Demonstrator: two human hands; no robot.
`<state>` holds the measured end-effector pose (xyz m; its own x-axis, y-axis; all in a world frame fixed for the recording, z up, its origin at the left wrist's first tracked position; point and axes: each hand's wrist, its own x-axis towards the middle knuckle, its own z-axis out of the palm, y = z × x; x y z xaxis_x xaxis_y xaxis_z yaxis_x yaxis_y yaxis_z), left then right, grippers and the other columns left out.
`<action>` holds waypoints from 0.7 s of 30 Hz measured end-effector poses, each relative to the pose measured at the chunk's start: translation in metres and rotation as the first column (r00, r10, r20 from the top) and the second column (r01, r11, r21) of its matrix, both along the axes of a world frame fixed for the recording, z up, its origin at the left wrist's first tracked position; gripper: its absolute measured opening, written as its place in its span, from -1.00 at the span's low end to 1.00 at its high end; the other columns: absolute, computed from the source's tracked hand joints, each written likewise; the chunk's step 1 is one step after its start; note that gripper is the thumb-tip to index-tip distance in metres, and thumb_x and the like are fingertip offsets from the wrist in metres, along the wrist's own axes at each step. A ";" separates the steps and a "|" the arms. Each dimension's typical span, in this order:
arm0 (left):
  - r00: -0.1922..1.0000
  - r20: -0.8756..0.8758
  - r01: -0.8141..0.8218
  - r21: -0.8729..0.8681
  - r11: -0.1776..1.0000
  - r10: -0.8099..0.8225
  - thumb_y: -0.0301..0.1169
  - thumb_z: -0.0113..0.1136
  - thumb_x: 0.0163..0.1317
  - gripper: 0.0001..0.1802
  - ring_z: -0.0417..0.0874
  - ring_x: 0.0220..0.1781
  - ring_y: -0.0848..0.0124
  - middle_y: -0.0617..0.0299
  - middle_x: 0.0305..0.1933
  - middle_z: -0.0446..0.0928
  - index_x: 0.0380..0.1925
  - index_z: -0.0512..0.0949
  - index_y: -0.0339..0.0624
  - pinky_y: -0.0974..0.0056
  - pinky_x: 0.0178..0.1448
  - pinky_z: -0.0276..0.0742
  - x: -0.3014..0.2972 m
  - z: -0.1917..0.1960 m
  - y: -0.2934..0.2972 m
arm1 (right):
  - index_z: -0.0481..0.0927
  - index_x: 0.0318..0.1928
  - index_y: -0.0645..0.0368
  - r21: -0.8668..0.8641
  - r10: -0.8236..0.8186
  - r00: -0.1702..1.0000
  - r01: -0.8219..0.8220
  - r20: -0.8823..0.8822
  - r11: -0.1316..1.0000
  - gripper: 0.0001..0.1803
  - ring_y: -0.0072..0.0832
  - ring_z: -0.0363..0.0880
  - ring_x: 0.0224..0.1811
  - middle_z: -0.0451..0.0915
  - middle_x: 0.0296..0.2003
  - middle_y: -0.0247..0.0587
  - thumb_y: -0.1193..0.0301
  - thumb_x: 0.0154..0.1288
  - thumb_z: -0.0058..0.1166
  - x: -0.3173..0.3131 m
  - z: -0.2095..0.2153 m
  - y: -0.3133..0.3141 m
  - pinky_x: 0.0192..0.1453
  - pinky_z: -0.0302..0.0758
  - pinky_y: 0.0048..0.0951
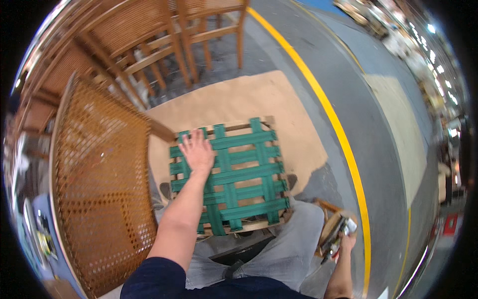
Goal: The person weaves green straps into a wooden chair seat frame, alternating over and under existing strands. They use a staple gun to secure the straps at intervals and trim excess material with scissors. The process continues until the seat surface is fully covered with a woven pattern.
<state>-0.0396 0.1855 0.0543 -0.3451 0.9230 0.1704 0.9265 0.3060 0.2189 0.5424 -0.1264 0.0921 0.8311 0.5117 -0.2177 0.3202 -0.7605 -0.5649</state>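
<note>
Head view suggests keeping the left hand [198, 152], spread flat, firmly on the green-webbed seat frame [230, 175] while the right hand [344, 240], beside it, grips a staple gun [334, 236].

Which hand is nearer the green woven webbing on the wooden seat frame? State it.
Left. The left hand lies flat on the green woven webbing; the right hand is off to its right and lower, gripping a metal tool.

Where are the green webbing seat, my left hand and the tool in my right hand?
green webbing seat [249, 172], head view, a middle strap
left hand [198, 153], head view, its back
tool [337, 234], head view, its body
</note>
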 end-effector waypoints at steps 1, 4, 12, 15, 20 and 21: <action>0.998 0.056 -0.012 -0.018 1.000 0.013 -0.12 -0.15 0.52 -0.40 -0.03 0.69 0.02 0.33 0.63 0.17 0.50 0.30 0.03 -0.24 0.69 -0.27 0.000 0.000 -0.001 | 0.70 -0.01 0.28 -0.072 0.012 0.997 -0.007 0.071 0.997 -0.54 -0.32 0.70 -0.14 0.74 -0.19 -0.17 0.52 -0.02 0.28 0.002 -0.002 0.002 0.04 0.56 -0.26; 0.992 0.121 -0.026 -0.001 1.000 0.026 -0.13 -0.15 0.52 -0.40 -0.06 0.69 0.00 0.32 0.63 0.14 0.51 0.29 0.02 -0.23 0.69 -0.29 -0.003 -0.001 -0.010 | 0.54 0.14 0.30 0.129 0.033 0.997 -0.025 -0.063 0.991 -0.37 -0.28 0.65 -0.09 0.66 -0.09 -0.17 0.62 -0.09 0.16 -0.010 -0.003 0.014 0.10 0.54 -0.29; 0.989 0.150 -0.023 0.048 0.999 0.016 -0.15 -0.09 0.50 -0.41 -0.02 0.67 -0.05 0.32 0.60 0.16 0.48 0.32 -0.02 -0.23 0.68 -0.22 0.004 -0.003 -0.013 | 0.49 -0.02 0.19 0.322 0.176 0.900 -0.042 -0.399 0.946 -0.64 -0.45 0.53 -0.52 0.52 -0.41 -0.30 0.61 0.15 0.18 -0.058 0.083 0.092 -0.47 0.51 -0.36; 0.979 0.201 -0.041 0.024 0.999 0.036 -0.17 -0.08 0.49 -0.41 -0.04 0.68 -0.02 0.33 0.60 0.15 0.48 0.33 -0.03 -0.20 0.69 -0.22 -0.002 0.000 -0.015 | 0.50 -0.11 0.15 0.271 0.285 0.736 -0.142 -0.614 0.952 -0.75 -0.49 0.52 -0.55 0.50 -0.47 -0.33 0.44 0.28 0.31 -0.137 0.138 0.164 -0.53 0.50 -0.35; 0.966 0.255 -0.049 0.040 0.998 0.037 -0.19 -0.01 0.47 -0.44 -0.03 0.68 0.00 0.32 0.56 0.21 0.44 0.38 -0.01 -0.17 0.70 -0.21 -0.005 0.002 -0.013 | 0.52 -0.08 0.09 0.348 0.506 0.379 -0.412 -0.774 0.842 -0.67 -0.50 0.51 -0.58 0.47 -0.53 -0.37 0.22 0.34 0.36 -0.263 0.143 0.272 -0.55 0.51 -0.39; 0.962 0.272 -0.051 0.052 0.997 0.035 -0.20 0.00 0.48 -0.45 -0.02 0.67 0.00 0.33 0.56 0.22 0.43 0.39 0.01 -0.17 0.70 -0.20 -0.005 0.001 -0.013 | 0.51 -0.03 0.09 0.345 0.510 0.282 -0.472 -0.813 0.811 -0.63 -0.49 0.53 -0.57 0.48 -0.51 -0.37 0.20 0.35 0.35 -0.289 0.136 0.293 -0.53 0.53 -0.37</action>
